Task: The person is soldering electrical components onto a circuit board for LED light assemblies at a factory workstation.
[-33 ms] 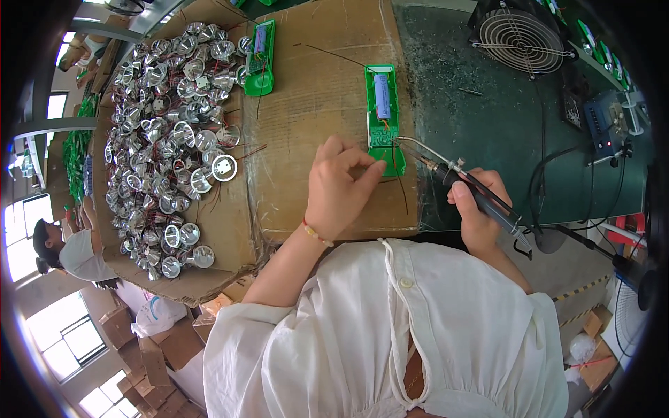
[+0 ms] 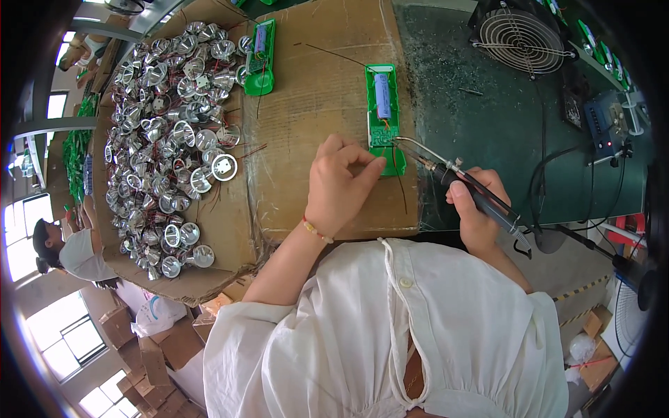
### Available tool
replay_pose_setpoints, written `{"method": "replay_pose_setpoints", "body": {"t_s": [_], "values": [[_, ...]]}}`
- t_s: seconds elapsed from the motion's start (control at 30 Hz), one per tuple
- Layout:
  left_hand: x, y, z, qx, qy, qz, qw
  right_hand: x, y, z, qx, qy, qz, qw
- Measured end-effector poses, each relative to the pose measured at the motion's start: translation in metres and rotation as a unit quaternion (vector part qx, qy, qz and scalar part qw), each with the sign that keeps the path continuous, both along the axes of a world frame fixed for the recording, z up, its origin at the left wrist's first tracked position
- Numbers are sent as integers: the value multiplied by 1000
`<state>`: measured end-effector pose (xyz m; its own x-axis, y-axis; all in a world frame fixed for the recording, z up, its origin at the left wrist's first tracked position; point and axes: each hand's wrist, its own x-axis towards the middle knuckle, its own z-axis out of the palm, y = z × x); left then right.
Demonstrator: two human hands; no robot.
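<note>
— Two hands over the bench. Poses, nearest first?

— Right hand (image 2: 477,209) is wrapped around the dark handle of a soldering iron (image 2: 460,180), held pen-fashion; the bent metal tip slants up and to the left and lands on the small circuit board (image 2: 382,136) at the near end of a green plastic housing (image 2: 382,115). Left hand (image 2: 341,184) is curled, wrist bent, a beaded bracelet (image 2: 317,230) on it; thumb and forefinger are pinched together at the housing's near edge. Whether they hold a wire or only press there, I cannot tell.

— Position of the housing?

— Flat on a sheet of corrugated cardboard (image 2: 313,104), long axis pointing away, a blue cylindrical cell (image 2: 382,95) seated in it. Thin wires trail from its near end over the cardboard.

— Surroundings?

— Left: a cardboard tray heaped with shiny cone-shaped metal reflectors (image 2: 171,139), well apart from the hands. Farther back, a second green housing (image 2: 260,56) at the tray's corner. Right: dark green benchtop (image 2: 488,118), a round wire-grilled fan (image 2: 521,38), black cables. Nothing blocks the joint, though the left fingers crowd it.
</note>
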<state>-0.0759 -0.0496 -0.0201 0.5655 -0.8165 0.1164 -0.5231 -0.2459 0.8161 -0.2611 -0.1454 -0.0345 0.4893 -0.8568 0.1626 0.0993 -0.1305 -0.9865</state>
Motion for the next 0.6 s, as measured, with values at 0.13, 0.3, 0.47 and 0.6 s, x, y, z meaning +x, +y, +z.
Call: {"method": "replay_pose_setpoints", "body": {"t_s": [0.13, 0.3, 0.47, 0.6], "values": [[3, -8, 0, 31, 31, 17, 999, 3, 2, 1, 1, 11, 6, 1000], [5, -11, 1, 47, 62, 20, 997, 4, 1, 0, -11, 22, 5, 1000], [6, -12, 2, 67, 78, 26, 994, 5, 1, 1, -19, 7, 0, 1000], [8, -12, -1, 65, 90, 25, 994, 2, -1, 4, -6, -14, -8, 1000]]}}
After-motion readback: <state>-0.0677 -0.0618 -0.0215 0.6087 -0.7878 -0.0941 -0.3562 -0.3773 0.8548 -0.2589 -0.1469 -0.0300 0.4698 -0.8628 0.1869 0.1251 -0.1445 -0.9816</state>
